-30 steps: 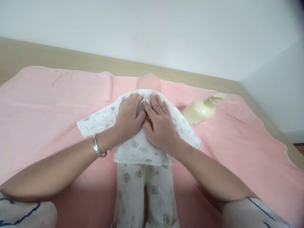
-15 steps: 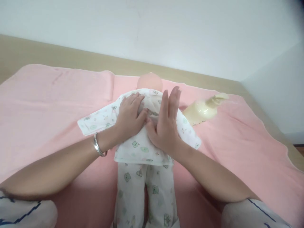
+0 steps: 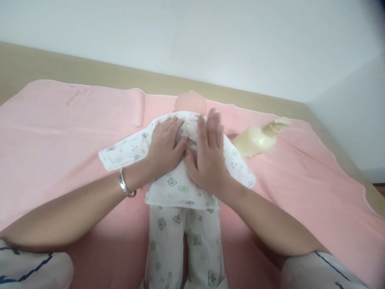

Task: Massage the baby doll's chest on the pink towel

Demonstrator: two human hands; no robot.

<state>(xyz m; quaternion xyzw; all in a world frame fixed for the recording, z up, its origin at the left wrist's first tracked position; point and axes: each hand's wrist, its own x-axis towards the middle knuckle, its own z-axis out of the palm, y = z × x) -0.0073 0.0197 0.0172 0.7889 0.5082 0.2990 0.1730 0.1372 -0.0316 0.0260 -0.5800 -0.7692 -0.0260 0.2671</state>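
I have one doll [image 3: 182,194] under my two hands, lying on the pink blanket [image 3: 300,180] right in front of me. Its long axis runs straight away from me, the one round head [image 3: 190,103] at the far end and the two trouser legs [image 3: 167,241] at the near end. Its two sleeves stretch out sideways, one to the left, one to the right, both sloping a little toward me. Shirt and trousers are white with small green prints.

My left hand [image 3: 164,146] lies on the upper left of the shirt, fingers nearly straight and close together, pointing away from me, thumb turned inward; it grips nothing. My right hand [image 3: 209,164] is tipped up on the other side, fingers straight, raised and somewhat blurred, thumb spread off and low by the cloth; it has hold of nothing either. The two thumbs sit near each other.

One pale yellow bottle [image 3: 254,141] lies beside the right sleeve, narrow end pointing right and slightly away. One silver bangle [image 3: 122,182] circles my left wrist. Past the blanket shows the tabletop [image 3: 120,72].
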